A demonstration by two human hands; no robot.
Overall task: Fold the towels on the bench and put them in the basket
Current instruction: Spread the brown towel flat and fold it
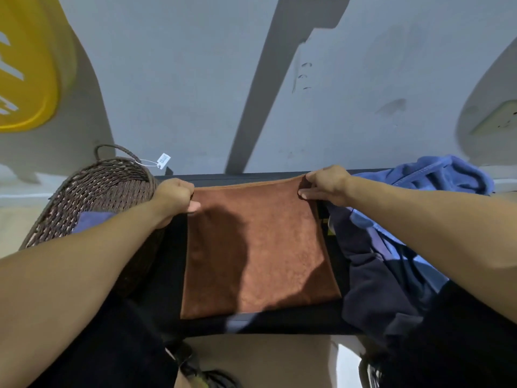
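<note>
- While the brown towel (pixel 257 247) lies flat across the dark bench (pixel 279 323), both hands are clamped on its far corners, one each side.
- Left hand (pixel 174 198) pinches the far-left corner, fingers curled under and thumb on top of the cloth, right beside the basket rim.
- Right hand (pixel 326 184) does the same at the far-right corner: thumb lying flat along the top of the fabric, the other fingers bunched over the edge.
- That towel looks like a neat rectangle, far edge running pretty straight between the two hands and near edge reaching almost to the front of the bench. Can't tell for sure how many layers it is, though it looks doubled.
- Big soft shadow falls across the left-middle of the towel.
- Woven wicker basket (pixel 95 191) sits at the left end of the bench, dark brown, with a loop handle and a little white tag (pixel 163 159) on a string hanging off the rim.
- Something blue-purple (pixel 93 219) is lying inside the basket, mostly hidden behind the left forearm, so can't say exactly what it is.
- On the right there's a heap of unfolded stuff: a bright blue towel (pixel 436 175) on the far side and a dark navy towel (pixel 377 281) slumped nearer the front, touching or just beside the brown one's right edge.
- Behind everything is a grey wall (pixel 181 79), with a yellow round object (pixel 25 65) at top left.
</note>
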